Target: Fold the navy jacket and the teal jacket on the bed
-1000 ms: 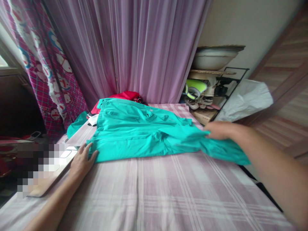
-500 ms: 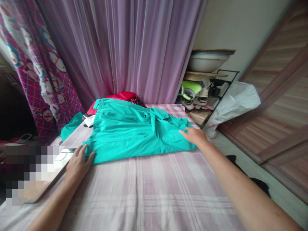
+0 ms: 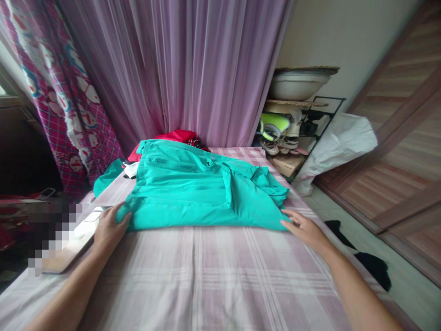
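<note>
A teal garment with a loose fold or tie toward its right side lies spread across the plaid bedsheet. My left hand is at its near left corner, with cloth between the thumb and fingers. At the near right corner, my right hand holds the edge between thumb and fingertips. The garment's near edge runs nearly straight between both hands. A flat, bright-surfaced tablet-like thing lies left of my left forearm, partly blurred out.
Behind the garment are red cloth, a white item and another teal cloth. Purple curtains hang beyond the bed. To the right stand a rack with shoes, a basin, a white bag and wooden doors.
My right hand has moved right and nearer to me, drawing the garment's near right corner outward. The near edge is straighter. My left hand stays at the left corner.
</note>
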A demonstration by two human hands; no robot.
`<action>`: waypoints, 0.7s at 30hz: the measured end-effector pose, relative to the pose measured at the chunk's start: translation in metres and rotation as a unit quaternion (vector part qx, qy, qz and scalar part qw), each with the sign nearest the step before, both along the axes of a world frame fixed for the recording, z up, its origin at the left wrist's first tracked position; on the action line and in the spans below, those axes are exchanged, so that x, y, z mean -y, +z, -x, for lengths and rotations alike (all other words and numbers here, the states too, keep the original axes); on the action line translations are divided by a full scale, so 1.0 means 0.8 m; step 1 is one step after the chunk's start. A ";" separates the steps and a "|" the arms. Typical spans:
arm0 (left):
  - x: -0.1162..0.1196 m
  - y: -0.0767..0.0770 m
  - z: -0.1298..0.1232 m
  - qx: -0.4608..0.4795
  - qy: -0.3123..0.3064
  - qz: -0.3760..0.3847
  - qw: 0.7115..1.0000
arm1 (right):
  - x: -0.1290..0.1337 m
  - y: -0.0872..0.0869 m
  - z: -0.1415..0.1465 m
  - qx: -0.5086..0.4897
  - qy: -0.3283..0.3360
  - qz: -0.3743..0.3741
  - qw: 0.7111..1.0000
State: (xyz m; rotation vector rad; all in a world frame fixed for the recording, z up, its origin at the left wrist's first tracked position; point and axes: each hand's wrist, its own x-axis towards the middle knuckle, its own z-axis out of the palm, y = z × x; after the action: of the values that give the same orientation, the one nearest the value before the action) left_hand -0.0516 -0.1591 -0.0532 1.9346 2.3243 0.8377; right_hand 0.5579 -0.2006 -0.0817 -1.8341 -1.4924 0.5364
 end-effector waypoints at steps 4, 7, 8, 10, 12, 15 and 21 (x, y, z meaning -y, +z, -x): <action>-0.002 0.010 0.003 -0.009 0.007 0.021 1.000 | -0.011 0.000 0.011 0.074 -0.048 -0.027 0.996; 0.002 0.017 0.006 -0.013 0.019 0.019 1.000 | -0.013 -0.005 0.006 0.151 -0.047 -0.040 0.987; 0.004 0.019 0.006 -0.017 0.022 0.020 0.999 | -0.011 -0.009 0.003 0.177 -0.048 -0.034 0.982; 0.007 0.018 0.005 -0.030 0.018 0.030 0.999 | -0.006 -0.014 0.002 0.235 -0.057 -0.019 0.970; 0.010 0.014 0.003 -0.050 0.000 0.041 0.998 | -0.001 -0.013 0.007 0.297 -0.068 -0.023 0.952; 0.012 0.006 0.002 -0.072 -0.018 0.033 0.997 | 0.002 0.003 0.025 0.366 -0.068 -0.071 0.926; 0.021 0.008 0.002 -0.057 -0.015 -0.017 0.998 | -0.020 0.041 0.080 0.360 0.032 -0.193 0.912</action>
State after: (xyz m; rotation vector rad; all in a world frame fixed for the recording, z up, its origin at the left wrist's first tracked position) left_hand -0.0529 -0.1757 -0.0465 2.0785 2.3494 0.7908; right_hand 0.4939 -0.1847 -0.0489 -1.7344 -1.9539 -0.4545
